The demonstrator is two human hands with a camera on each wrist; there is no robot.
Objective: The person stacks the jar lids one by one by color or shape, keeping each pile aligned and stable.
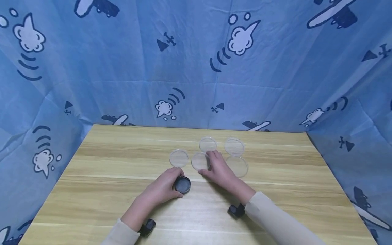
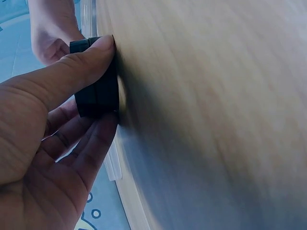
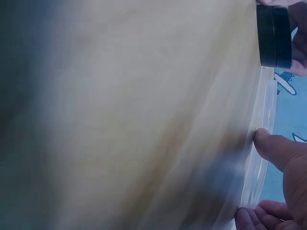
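Note:
Thumb and fingers of my left hand (image 1: 163,186) pinch a short, round black container (image 1: 182,185) by its sides, at the table's middle. The left wrist view shows the container (image 2: 98,93) edge-on with a seam round its side, very near the wood. My right hand (image 1: 222,173) holds a clear, shallow petri dish (image 1: 198,161) across its rim, thumb at the near edge and fingers at the far edge. That dish (image 3: 254,179) lies on or just over the table in the right wrist view.
Around the right hand lie more clear petri dishes: one to the left (image 1: 179,158), one behind (image 1: 208,144), another at back right (image 1: 234,147) and one partly beside the hand (image 1: 239,166). Blue patterned cloth (image 1: 196,68) walls the wooden table (image 1: 122,153) behind and at both sides.

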